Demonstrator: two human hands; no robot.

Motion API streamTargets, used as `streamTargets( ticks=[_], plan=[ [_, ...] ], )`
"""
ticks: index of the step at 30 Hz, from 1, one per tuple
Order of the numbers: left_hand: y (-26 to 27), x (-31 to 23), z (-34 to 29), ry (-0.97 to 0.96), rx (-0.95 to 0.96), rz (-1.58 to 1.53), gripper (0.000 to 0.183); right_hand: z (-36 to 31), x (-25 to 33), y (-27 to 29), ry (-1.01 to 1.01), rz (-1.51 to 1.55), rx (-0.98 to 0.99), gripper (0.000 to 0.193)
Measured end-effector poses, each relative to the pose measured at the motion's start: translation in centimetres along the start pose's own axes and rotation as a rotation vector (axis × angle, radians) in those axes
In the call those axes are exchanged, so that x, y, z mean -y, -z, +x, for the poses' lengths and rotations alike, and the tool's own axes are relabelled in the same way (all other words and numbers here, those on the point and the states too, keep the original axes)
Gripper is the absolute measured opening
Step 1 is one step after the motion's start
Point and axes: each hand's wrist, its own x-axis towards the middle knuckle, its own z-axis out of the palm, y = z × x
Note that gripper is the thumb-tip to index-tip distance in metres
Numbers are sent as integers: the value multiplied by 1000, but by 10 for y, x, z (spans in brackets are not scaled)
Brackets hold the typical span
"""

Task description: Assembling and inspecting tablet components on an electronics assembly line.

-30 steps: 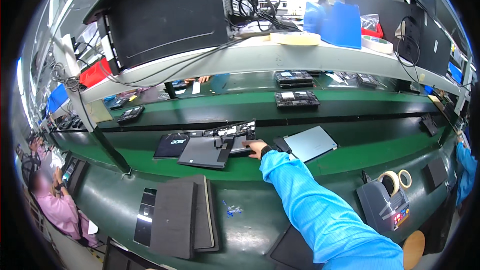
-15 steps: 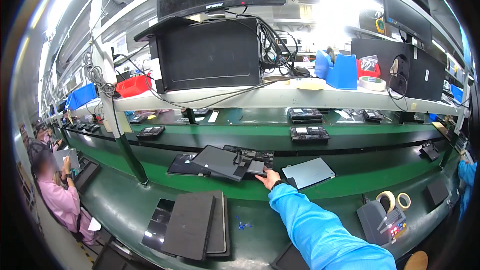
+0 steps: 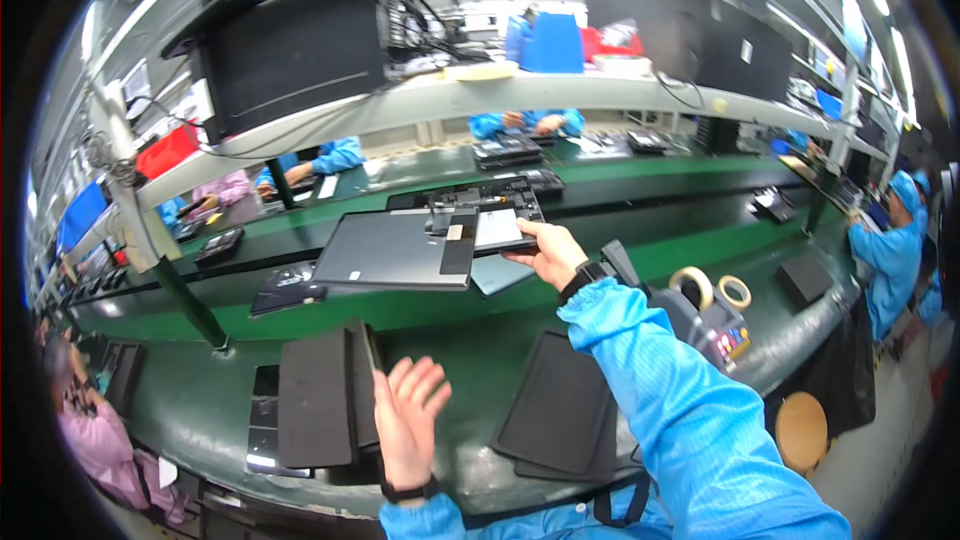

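The right hand is clamped on an opened laptop edge; the left hand, fingers spread, has a dark pad at nine o'clock.

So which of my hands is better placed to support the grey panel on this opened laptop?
Probably your left hand: it's open, empty and below the grey panel in the view. Your right hand is occupied, gripping the right end of the opened laptop.
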Motion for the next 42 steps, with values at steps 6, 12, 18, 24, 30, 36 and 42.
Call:
streamTargets(
  ticks=[6, 12, 18, 24, 30, 36, 42],
  plan=[
    [-25, 37, 9, 109, 9, -148, 55, -137, -13, 89, -51, -2, -91, 29],
    [-3, 83, -78, 231, -103, 154, 38, -230, -52, 168, -182, 43, -249, 32],
    [12, 92, -138, 262, -107, 141, 24, -252, -48, 177, -260, -273, -216, 39],
    [-24, 108, -167, 315, -243, 80, 37, -301, -38, 157, 0, -752, -391, 23],
    [-43, 108, -183, 451, -206, 18, 32, -284, -64, 138, -304, -289, -56, 18],
    [21, -11, -175, 627, 454, 832, 14, -281, -70, 152, -291, -166, -18, 17],
    [-45, 14, -16, -349, 582, 1594, 16, -288, -78, 152, -262, -78, -30, 18]
  ],
)
